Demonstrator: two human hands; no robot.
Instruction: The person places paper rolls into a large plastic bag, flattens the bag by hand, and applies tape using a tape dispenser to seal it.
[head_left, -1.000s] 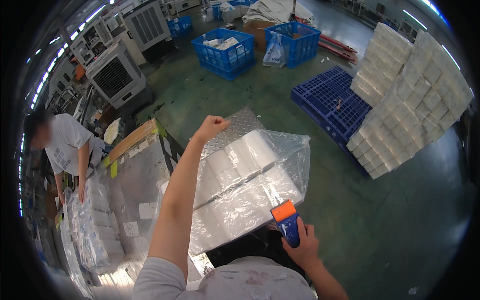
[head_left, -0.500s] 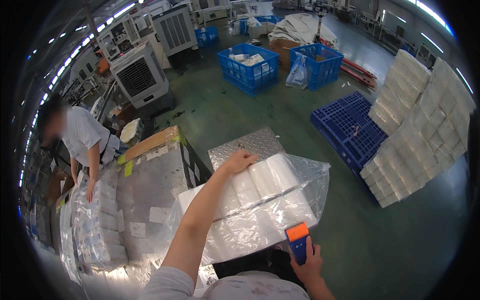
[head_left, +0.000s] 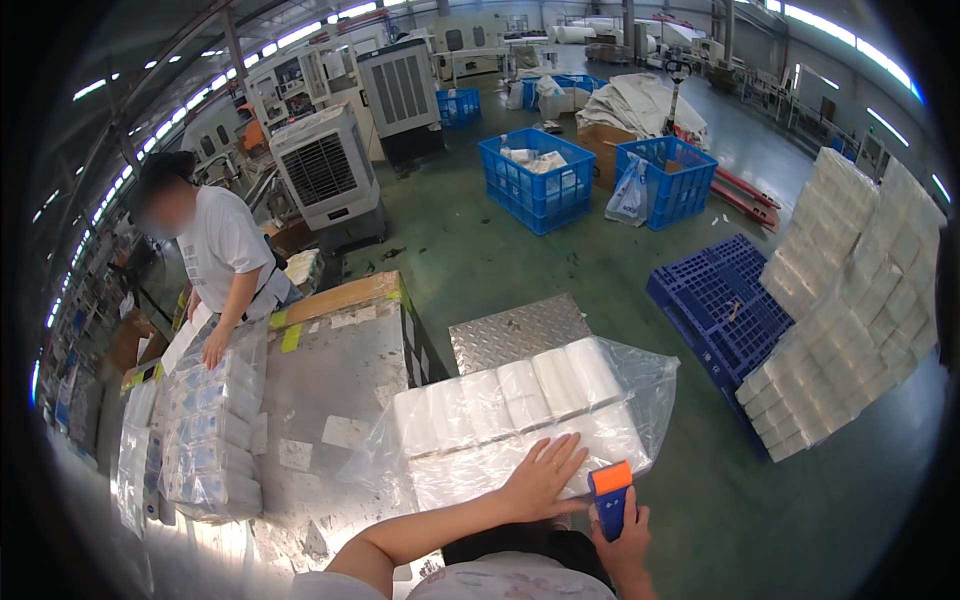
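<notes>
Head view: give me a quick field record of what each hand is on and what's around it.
left hand: flat, palm down, on the clear plastic bag of white paper rolls
right hand: gripping a blue handheld tool with an orange top
bag: lies on its side on the metal worktable, mouth toward the right
co-worker: at the table's far left, hand on a wrapped pack
floor: blue crates, blue pallet

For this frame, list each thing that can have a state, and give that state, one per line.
left hand: open, flat on the bagged rolls.
right hand: gripping the blue and orange tool.
blue and orange tool: held upright, orange end up.
clear bag of white rolls: lying on its side, far end open and loose.
blue crates: open-topped, partly filled.
blue pallet: flat on the floor, bare.
</notes>
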